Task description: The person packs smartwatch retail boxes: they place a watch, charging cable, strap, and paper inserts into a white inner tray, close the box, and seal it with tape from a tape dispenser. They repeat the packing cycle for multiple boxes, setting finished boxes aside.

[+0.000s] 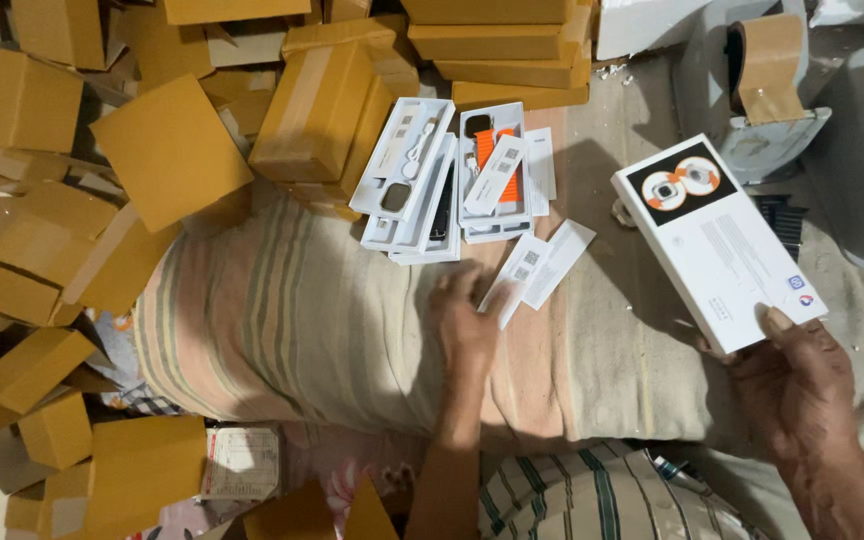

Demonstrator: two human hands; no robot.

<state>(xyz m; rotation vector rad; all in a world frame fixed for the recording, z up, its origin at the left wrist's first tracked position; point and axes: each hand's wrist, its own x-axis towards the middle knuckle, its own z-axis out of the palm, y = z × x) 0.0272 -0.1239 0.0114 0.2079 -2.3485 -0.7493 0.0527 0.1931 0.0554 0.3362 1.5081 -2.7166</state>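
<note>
My right hand (797,385) grips the near corner of a flat white box (717,240) printed with two orange-strapped watches, lifted above the cloth at the right. My left hand (464,325) rests palm down on the striped cloth (292,320), fingers touching a small white paper slip (512,280) that lies beside a second slip (557,262). Just beyond them lie open white trays (407,170), one holding a dark watch body and a white cable, another (492,165) holding an orange strap.
Many brown cardboard boxes (172,150) are piled along the left and far sides. A tape dispenser with brown tape (767,65) stands on a grey stand at the far right. A printed paper (240,462) lies near my left knee.
</note>
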